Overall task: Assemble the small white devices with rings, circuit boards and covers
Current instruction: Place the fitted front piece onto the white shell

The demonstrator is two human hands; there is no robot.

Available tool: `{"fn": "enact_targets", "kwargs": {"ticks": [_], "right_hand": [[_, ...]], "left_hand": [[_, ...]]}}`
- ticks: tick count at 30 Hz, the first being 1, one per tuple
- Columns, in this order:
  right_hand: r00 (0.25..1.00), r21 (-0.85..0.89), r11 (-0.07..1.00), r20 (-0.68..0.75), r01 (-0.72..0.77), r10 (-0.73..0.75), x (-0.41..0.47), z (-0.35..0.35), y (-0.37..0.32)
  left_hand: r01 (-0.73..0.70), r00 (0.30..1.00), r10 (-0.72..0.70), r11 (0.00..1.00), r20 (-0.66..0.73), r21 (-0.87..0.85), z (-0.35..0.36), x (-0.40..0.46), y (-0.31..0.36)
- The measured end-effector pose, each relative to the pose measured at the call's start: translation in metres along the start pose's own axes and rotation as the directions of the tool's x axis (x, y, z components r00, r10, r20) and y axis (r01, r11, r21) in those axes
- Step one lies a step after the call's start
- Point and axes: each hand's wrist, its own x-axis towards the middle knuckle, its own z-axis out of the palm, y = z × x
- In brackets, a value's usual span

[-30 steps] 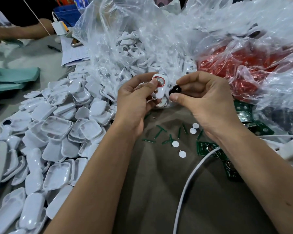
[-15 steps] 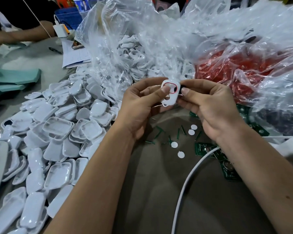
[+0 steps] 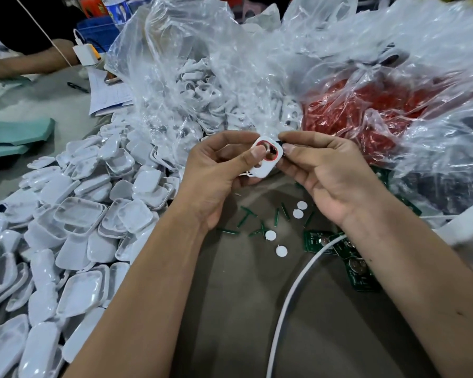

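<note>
From the head view, your biggest risk is the thin red ring (image 3: 268, 154) seated in the round opening of the small white rounded-square plastic shell (image 3: 265, 159): your left thumb lies across that opening, and if it presses unevenly while the right hand works at the shell's edge, the ring could pop loose or sit crooked. The small black part (image 3: 281, 145) could also slip away (only a sliver of it shows between your right fingertips, so I cannot tell how firmly it is held), and anything dropped would likely be hard to find among the loose heap of white plastic covers (image 3: 74, 214) or the crumpled clear plastic bags (image 3: 202, 77) just behind. Your left hand (image 3: 216, 173) is curled round the shell, thumb on its face and fingers behind, holding it raised above the brown tabletop (image 3: 230, 309) at the centre. Your right hand (image 3: 325, 173) is closed in a pinch at the shell's upper right edge. The green circuit boards (image 3: 320, 241) lie untouched by your right wrist.
</note>
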Motion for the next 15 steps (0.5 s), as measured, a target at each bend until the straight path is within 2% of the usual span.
{"fn": "enact_targets", "kwargs": {"ticks": [8, 15], "right_hand": [[1.0, -0.082, 0.997, 0.02, 0.012, -0.01, 0.0003, -0.0009, -0.0009], [0.997, 0.003, 1.0, 0.07, -0.02, 0.02, 0.0018, 0.0001, 0.0021]], "left_hand": [[0.016, 1.0, -0.016, 0.999, -0.014, -0.032, -0.0003, 0.0006, -0.0017], [0.025, 0.999, -0.025, 1.0, -0.032, -0.019, 0.0011, 0.0005, -0.0001]]}}
